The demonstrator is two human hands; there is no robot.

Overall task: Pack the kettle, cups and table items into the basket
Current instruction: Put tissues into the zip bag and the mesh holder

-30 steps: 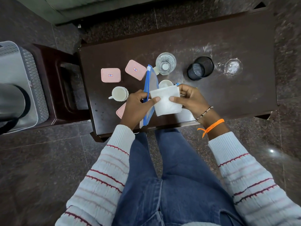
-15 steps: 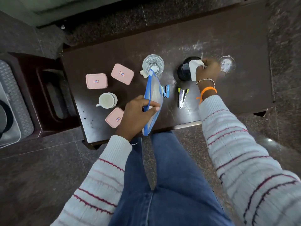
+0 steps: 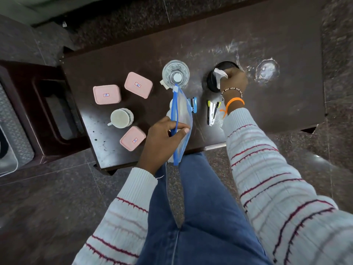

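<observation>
My left hand (image 3: 162,139) grips a clear zip pouch with a blue edge (image 3: 181,119), held upright over the table's near edge. My right hand (image 3: 234,78) holds a crumpled white tissue (image 3: 219,73) at the mouth of a black mesh cup (image 3: 214,81). On the dark table (image 3: 267,44) lie three pink lidded boxes (image 3: 106,94) (image 3: 138,84) (image 3: 132,138), a white cup (image 3: 120,118), a clear glass (image 3: 175,74), a blue stapler (image 3: 193,105) and a black-yellow stapler (image 3: 213,112). A second white cup is mostly hidden behind the pouch.
A dark wooden stool (image 3: 47,104) stands left of the table. A grey perforated basket (image 3: 11,131) shows at the left edge. A wet ring mark (image 3: 266,69) sits right of the mesh cup. My legs in jeans (image 3: 200,217) are below the table edge.
My right hand left the pouch with the tissue, reached to the black mesh cup and now pushes the tissue lower into its mouth. My left hand keeps holding the pouch.
</observation>
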